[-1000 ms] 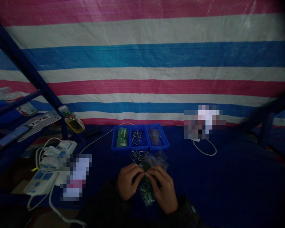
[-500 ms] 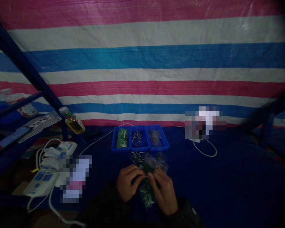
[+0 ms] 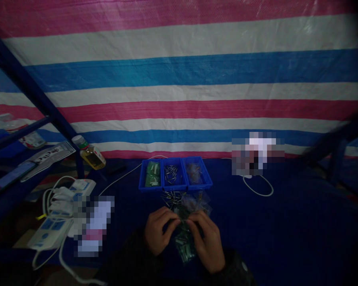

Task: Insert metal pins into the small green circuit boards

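Note:
My left hand point(image 3: 161, 230) and my right hand point(image 3: 207, 240) face each other over the blue table, thumbs and forefingers pinched. Something small and thin sits between their fingertips, too small to make out. Below and between them lies a heap of green packets point(image 3: 185, 246). Just beyond the hands are loose metal pins point(image 3: 173, 197) and clear plastic bags point(image 3: 197, 201). Behind these stand three joined blue trays: the left one holds green packets point(image 3: 152, 173), the middle one metal pins point(image 3: 170, 173), the right one clear bags with brownish contents point(image 3: 194, 173).
At the left are a power strip point(image 3: 50, 230) with white plugs and cables, a blurred-out phone-like object point(image 3: 96, 226), and a tilted bottle of yellow liquid point(image 3: 92, 156). A pixelated object point(image 3: 253, 155) with a white cable point(image 3: 271, 186) stands at the back right. Striped sheeting hangs behind.
My hands have moved slightly apart at the fingertips, my right hand shifting a little to the right. The view has shifted slightly.

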